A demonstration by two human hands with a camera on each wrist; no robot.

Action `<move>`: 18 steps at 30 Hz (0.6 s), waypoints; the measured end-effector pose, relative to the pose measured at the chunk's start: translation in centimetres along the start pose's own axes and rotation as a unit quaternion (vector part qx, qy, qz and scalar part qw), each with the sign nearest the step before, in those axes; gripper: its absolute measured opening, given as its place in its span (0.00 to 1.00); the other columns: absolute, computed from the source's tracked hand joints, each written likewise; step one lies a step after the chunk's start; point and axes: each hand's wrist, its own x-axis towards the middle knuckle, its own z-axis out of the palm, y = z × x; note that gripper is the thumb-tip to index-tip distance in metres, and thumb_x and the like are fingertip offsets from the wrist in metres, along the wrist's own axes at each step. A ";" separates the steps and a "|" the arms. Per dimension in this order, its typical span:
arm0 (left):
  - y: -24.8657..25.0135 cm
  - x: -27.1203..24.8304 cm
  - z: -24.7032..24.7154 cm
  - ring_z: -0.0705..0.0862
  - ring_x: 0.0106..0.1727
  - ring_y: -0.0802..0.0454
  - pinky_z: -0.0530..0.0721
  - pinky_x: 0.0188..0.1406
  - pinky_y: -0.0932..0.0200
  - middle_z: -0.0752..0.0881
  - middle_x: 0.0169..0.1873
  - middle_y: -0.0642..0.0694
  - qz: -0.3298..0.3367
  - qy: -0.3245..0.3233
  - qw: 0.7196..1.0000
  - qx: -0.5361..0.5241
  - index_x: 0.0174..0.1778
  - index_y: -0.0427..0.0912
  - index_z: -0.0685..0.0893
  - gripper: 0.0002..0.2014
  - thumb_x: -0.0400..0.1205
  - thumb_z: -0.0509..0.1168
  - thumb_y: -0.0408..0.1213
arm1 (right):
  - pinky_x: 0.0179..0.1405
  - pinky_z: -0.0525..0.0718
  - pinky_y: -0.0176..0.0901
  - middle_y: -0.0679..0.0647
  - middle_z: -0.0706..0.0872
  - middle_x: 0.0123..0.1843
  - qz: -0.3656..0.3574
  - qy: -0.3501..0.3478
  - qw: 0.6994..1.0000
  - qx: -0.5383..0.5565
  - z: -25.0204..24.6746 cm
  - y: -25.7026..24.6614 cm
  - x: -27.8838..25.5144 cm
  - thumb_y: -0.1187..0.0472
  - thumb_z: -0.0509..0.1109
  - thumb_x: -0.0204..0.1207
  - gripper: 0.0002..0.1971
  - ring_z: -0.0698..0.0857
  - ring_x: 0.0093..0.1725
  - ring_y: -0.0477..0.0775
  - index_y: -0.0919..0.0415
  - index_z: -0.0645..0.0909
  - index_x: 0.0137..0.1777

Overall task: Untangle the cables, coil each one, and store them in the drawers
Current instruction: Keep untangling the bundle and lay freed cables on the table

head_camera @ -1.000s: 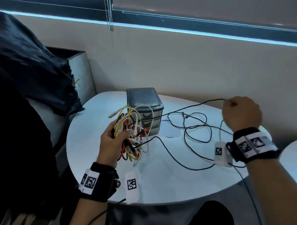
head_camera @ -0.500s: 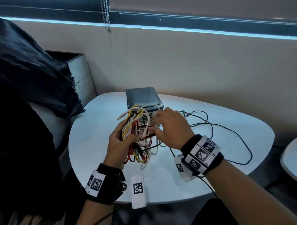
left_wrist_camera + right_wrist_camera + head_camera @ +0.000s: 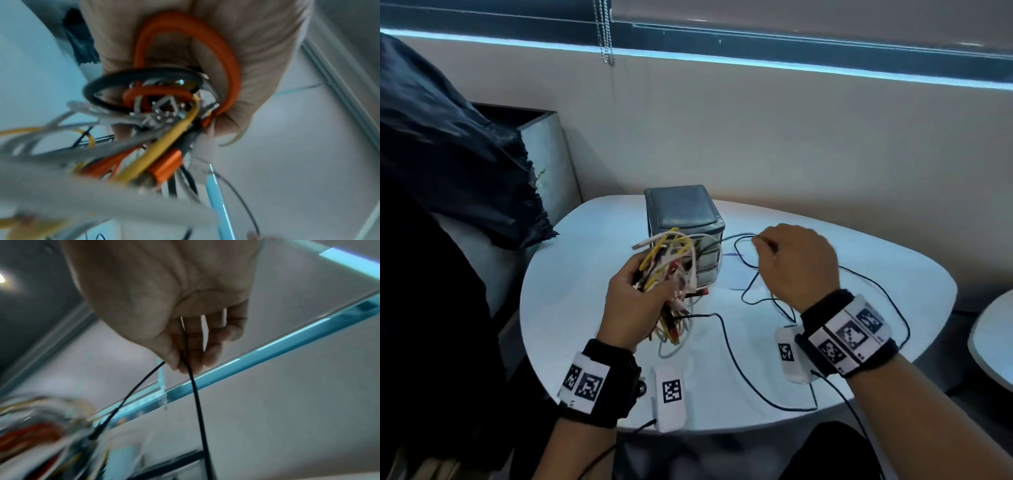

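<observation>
**Still untangling: one black cable half out of the bundle**

Left hand (image 3: 635,301) has its fingers curled tight round the bundle (image 3: 671,274) of white, yellow and orange cables, held above the desk (image 3: 585,308) just in front of the drawers (image 3: 685,219) near the far edge. Right hand (image 3: 796,263) pinches the thin black cable (image 3: 736,363) between thumb and fingertips beside the drawers; the rest of it sprawls in loops toward the desk's right and near edges.

Likely the untangling step: nothing coiled, drawers shut. Next, draw the cable clear of the bundle, watching for snags.

Half a second ago the right hand was at the bundle; now it has pulled away rightward with the cable.
</observation>
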 end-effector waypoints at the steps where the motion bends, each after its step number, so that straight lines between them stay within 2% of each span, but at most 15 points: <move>1: -0.2 0.2 -0.2 0.85 0.26 0.58 0.81 0.26 0.64 0.89 0.33 0.49 -0.018 0.022 0.999 -0.020 0.54 0.43 0.86 0.16 0.76 0.67 0.20 | 0.39 0.75 0.46 0.53 0.89 0.41 0.044 0.005 0.999 -0.006 -0.2 1.0 0.4 0.53 0.64 0.83 0.14 0.85 0.44 0.63 0.57 0.89 0.44; 3: -0.5 0.3 -0.8 0.80 0.18 0.56 0.76 0.17 0.67 0.84 0.28 0.42 -0.072 0.052 0.993 -0.078 0.52 0.35 0.83 0.09 0.79 0.63 0.21 | 0.36 0.73 0.44 0.53 0.87 0.37 0.113 -0.013 0.993 -0.013 -0.3 2.9 1.2 0.52 0.64 0.82 0.14 0.85 0.42 0.64 0.57 0.88 0.41; 5: -0.7 0.5 -1.3 0.77 0.17 0.54 0.71 0.14 0.67 0.80 0.29 0.39 -0.118 0.059 0.984 -0.123 0.50 0.33 0.81 0.06 0.80 0.63 0.23 | 0.37 0.74 0.43 0.53 0.87 0.38 0.127 -0.051 0.990 -0.029 0.4 4.0 1.3 0.51 0.65 0.82 0.14 0.86 0.44 0.64 0.57 0.87 0.42; 7: -0.9 0.7 -1.8 0.79 0.20 0.51 0.71 0.18 0.63 0.82 0.28 0.40 -0.145 0.055 0.977 -0.148 0.50 0.36 0.82 0.05 0.80 0.66 0.29 | 0.46 0.79 0.46 0.52 0.89 0.49 0.124 -0.087 0.988 -0.042 1.4 3.4 0.8 0.49 0.64 0.82 0.12 0.85 0.53 0.61 0.54 0.86 0.54; 8: -1.1 0.9 -1.9 0.79 0.22 0.49 0.71 0.22 0.60 0.83 0.27 0.41 -0.155 0.055 0.974 -0.153 0.50 0.36 0.83 0.06 0.79 0.67 0.32 | 0.52 0.79 0.49 0.52 0.87 0.55 0.108 -0.094 0.989 -0.042 2.0 2.7 0.3 0.48 0.64 0.82 0.15 0.83 0.59 0.60 0.53 0.83 0.61; 10: -1.0 1.0 -2.0 0.79 0.25 0.46 0.73 0.28 0.55 0.84 0.28 0.42 -0.173 0.044 0.970 -0.166 0.52 0.37 0.84 0.09 0.79 0.69 0.36 | 0.60 0.79 0.53 0.53 0.85 0.60 0.034 -0.087 0.995 0.028 3.1 0.8 -0.9 0.46 0.59 0.83 0.19 0.80 0.62 0.59 0.55 0.81 0.65; 11: -0.9 1.0 -2.0 0.81 0.26 0.47 0.75 0.28 0.55 0.85 0.28 0.42 -0.180 0.030 0.967 -0.180 0.51 0.37 0.85 0.09 0.80 0.68 0.37 | 0.61 0.79 0.55 0.52 0.87 0.60 -0.006 -0.104 0.990 0.100 3.4 -0.3 -1.6 0.44 0.56 0.84 0.20 0.81 0.61 0.57 0.55 0.82 0.63; 12: -0.7 0.9 -2.1 0.82 0.26 0.47 0.78 0.28 0.56 0.85 0.29 0.42 -0.189 0.013 0.961 -0.201 0.49 0.37 0.85 0.08 0.80 0.66 0.37 | 0.62 0.79 0.54 0.49 0.88 0.58 -0.032 -0.150 0.973 0.174 3.6 -1.4 -2.2 0.44 0.55 0.85 0.20 0.83 0.60 0.53 0.54 0.84 0.61; 14: -0.3 0.8 -2.2 0.84 0.28 0.46 0.82 0.29 0.57 0.85 0.29 0.41 -0.207 -0.013 0.949 -0.236 0.42 0.37 0.84 0.08 0.79 0.63 0.36 | 0.57 0.83 0.50 0.46 0.90 0.48 -0.030 -0.268 0.917 0.293 3.6 -3.0 -3.2 0.47 0.59 0.87 0.15 0.87 0.51 0.46 0.54 0.84 0.54; 15: -0.2 0.9 -2.4 0.85 0.28 0.46 0.83 0.29 0.57 0.85 0.29 0.42 -0.212 -0.020 0.947 -0.241 0.39 0.37 0.84 0.08 0.79 0.62 0.35 | 0.53 0.84 0.50 0.46 0.89 0.42 -0.016 -0.297 0.894 0.336 3.5 -3.3 -3.2 0.50 0.61 0.87 0.13 0.88 0.45 0.45 0.54 0.85 0.51; 17: -0.4 1.0 -2.8 0.87 0.30 0.47 0.85 0.32 0.57 0.87 0.29 0.43 -0.213 -0.028 0.949 -0.232 0.41 0.37 0.84 0.08 0.82 0.62 0.34 | 0.44 0.84 0.46 0.45 0.87 0.35 0.009 -0.277 0.879 0.388 3.0 -3.3 -3.0 0.57 0.67 0.84 0.08 0.85 0.35 0.43 0.54 0.87 0.47; 18: -0.5 1.1 -2.9 0.87 0.32 0.48 0.86 0.34 0.56 0.88 0.31 0.44 -0.208 -0.029 0.952 -0.222 0.46 0.37 0.85 0.07 0.83 0.62 0.34 | 0.40 0.83 0.40 0.43 0.87 0.35 0.018 -0.252 0.883 0.395 2.7 -3.1 -2.7 0.59 0.69 0.83 0.07 0.82 0.33 0.39 0.53 0.88 0.46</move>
